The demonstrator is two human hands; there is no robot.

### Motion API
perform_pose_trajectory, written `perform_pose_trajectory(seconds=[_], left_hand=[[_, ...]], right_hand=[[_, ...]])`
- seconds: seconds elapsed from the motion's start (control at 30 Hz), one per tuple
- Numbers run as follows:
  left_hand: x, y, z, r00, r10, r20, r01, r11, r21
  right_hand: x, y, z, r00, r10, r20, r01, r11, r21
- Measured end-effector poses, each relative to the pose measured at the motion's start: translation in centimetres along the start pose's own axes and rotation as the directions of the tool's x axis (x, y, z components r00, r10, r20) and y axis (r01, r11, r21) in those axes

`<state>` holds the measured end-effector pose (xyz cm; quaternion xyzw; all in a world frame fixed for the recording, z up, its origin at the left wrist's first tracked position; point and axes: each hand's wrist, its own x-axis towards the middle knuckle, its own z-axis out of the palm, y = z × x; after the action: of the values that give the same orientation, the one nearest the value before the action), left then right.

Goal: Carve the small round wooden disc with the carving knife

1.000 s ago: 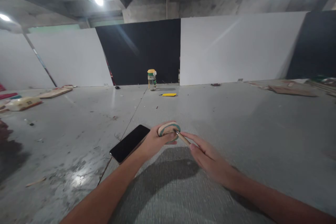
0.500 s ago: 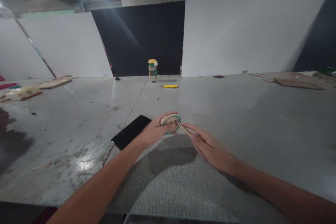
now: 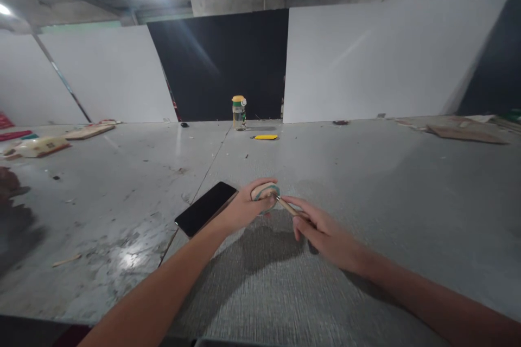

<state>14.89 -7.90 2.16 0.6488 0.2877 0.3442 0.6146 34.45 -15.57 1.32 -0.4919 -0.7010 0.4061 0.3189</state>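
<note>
My left hand (image 3: 244, 209) is wrapped round a small rounded piece (image 3: 265, 192), tan with a green band, held just above the grey floor. My right hand (image 3: 321, 230) pinches a thin wooden-handled tool (image 3: 288, 207) whose metal tip touches the right side of that piece. A black phone (image 3: 206, 208) lies flat on the floor just left of my left hand. My shadow falls on the floor under both hands.
A bottle with a yellow cap (image 3: 239, 113) stands far ahead by the dark wall panel, with a yellow utility knife (image 3: 265, 137) lying near it. Boards and scraps (image 3: 87, 131) lie at the far left, cardboard (image 3: 464, 133) at the far right. White panels line the back.
Both hands stay together on the piece. My right fingers have curled tighter round the tool. The view shifted slightly as my head moved.
</note>
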Motion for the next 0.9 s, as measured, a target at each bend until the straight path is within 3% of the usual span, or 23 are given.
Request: perform_pose_trajectory(seconds=[0.33,0.67,0.9], left_hand=[[0.4,-0.7,-0.6,0.999,0.024,0.027,-0.024,1.0,-0.009],[0.2,0.3,-0.8,0.998,-0.024,0.065,0.03,0.996,-0.087],[-0.3,1.1,-0.8,0.98,-0.036,0.196,0.042,0.999,-0.03]], right_hand=[[0.0,0.1,-0.1,0.998,0.011,0.062,-0.01,1.0,-0.008],[-0.3,-0.1,-0.4,0.999,0.015,0.03,-0.013,0.998,-0.067],[-0.4,-0.1,-0.3,0.998,-0.055,0.005,0.055,0.981,-0.186]])
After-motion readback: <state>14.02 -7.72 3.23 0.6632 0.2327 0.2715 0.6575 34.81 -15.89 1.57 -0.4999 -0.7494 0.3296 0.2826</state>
